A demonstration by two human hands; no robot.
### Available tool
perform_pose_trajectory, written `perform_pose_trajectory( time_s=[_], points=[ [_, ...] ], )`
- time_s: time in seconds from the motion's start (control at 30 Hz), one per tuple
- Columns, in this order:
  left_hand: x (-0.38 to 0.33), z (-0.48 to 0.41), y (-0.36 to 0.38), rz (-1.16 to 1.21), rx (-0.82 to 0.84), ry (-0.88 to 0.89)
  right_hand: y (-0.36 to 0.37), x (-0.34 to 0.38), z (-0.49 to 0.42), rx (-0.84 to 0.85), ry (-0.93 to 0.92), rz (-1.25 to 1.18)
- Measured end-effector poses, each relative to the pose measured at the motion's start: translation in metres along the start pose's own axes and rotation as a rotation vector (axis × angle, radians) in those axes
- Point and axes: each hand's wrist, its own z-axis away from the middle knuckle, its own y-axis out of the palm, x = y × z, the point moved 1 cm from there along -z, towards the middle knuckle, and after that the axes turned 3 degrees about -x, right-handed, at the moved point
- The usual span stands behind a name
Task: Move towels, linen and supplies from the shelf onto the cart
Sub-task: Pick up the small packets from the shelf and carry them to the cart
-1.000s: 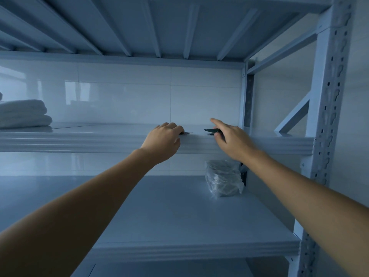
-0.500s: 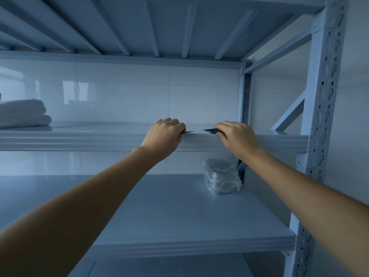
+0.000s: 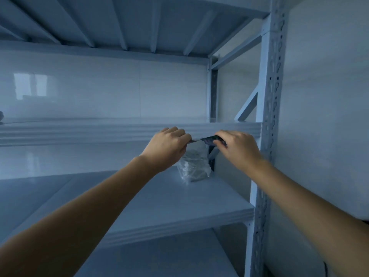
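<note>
Left hand (image 3: 166, 149): fingers curled, pinching left end of thin dark packet (image 3: 208, 140). Right hand (image 3: 238, 149): gripping right end, near upright post (image 3: 272, 116), not touching. Packet just in front of upper shelf front edge (image 3: 99, 132), off board. Wrapped bundle (image 3: 194, 166) below hands, far right on middle shelf (image 3: 159, 198).
</note>
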Motion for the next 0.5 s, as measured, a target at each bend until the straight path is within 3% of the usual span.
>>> perform_pose_trajectory(
  time_s=[0.27, 0.5],
  points=[
    [-0.091, 0.068, 0.047, 0.160, 0.215, 0.108, -0.031, 0.013, 0.143, 0.226, 0.041, 0.148],
    [-0.161, 0.134, 0.068, 0.434, 0.201, 0.238, -0.076, 0.060, 0.271, 0.427, 0.193, 0.257]
  ],
)
